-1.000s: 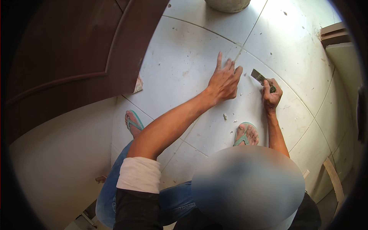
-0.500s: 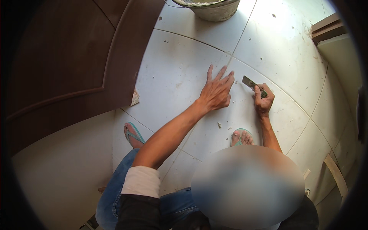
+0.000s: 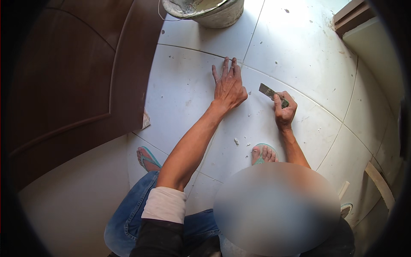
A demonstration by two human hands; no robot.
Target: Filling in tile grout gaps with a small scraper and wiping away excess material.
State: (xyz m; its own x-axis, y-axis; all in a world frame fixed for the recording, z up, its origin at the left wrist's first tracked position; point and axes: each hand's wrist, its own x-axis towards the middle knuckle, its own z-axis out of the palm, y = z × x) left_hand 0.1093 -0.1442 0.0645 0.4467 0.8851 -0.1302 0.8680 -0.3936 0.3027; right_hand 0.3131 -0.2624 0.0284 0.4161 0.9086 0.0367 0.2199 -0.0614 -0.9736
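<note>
My left hand (image 3: 230, 88) reaches forward over the white floor tiles (image 3: 180, 85), palm down with the fingers spread. Its fingertips are at the joint between tiles, near where two joints cross. Nothing shows in it, though the palm side is hidden. To its right, my right hand (image 3: 285, 112) grips a putty knife (image 3: 268, 91) with a flat, stained metal blade. The blade points up and left, toward my left hand. Most of the knife's handle is covered by my fingers. Small crumbs of debris (image 3: 236, 141) lie on the tiles below my hands.
A grimy bucket (image 3: 220, 15) with a wire handle and pale material inside stands ahead. A dark brown panelled door (image 3: 77, 77) fills the left side. Door-frame wood (image 3: 352, 17) juts in at the far right. My sandalled feet (image 3: 264, 154) rest on the floor.
My left hand has slid forward to the tile joint. The right hand still holds the putty knife in much the same pose. The view has shifted, showing more of the bucket.
</note>
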